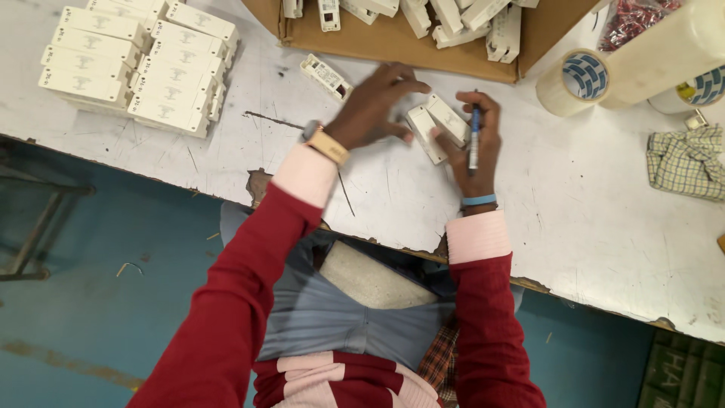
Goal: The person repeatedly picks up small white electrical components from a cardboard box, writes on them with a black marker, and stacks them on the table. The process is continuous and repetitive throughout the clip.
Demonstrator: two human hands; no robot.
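The right hand holds a white block against its curled fingers, with a blue pen pinned upright along the palm by the same grip, so it is closed on both. The left hand arches over a second block, fingers spread and half bent, fingertips touching its long edge; whether it grips or only steadies the block I cannot tell. Both blocks sit just above the table, touching each other between the hands.

These blocks look like small moulded plastic housings: light, stiff, smooth enough to slip, probably with thin clips that could snap. The long flat sides seem the safest place to pinch, thumb opposite fingers, away from the ends.

A single block lies near the left hand. Beyond it a cardboard box holds loose ones, and neat stacks stand well to the left. To the right are tape rolls, a checked cloth and a bag of red bits
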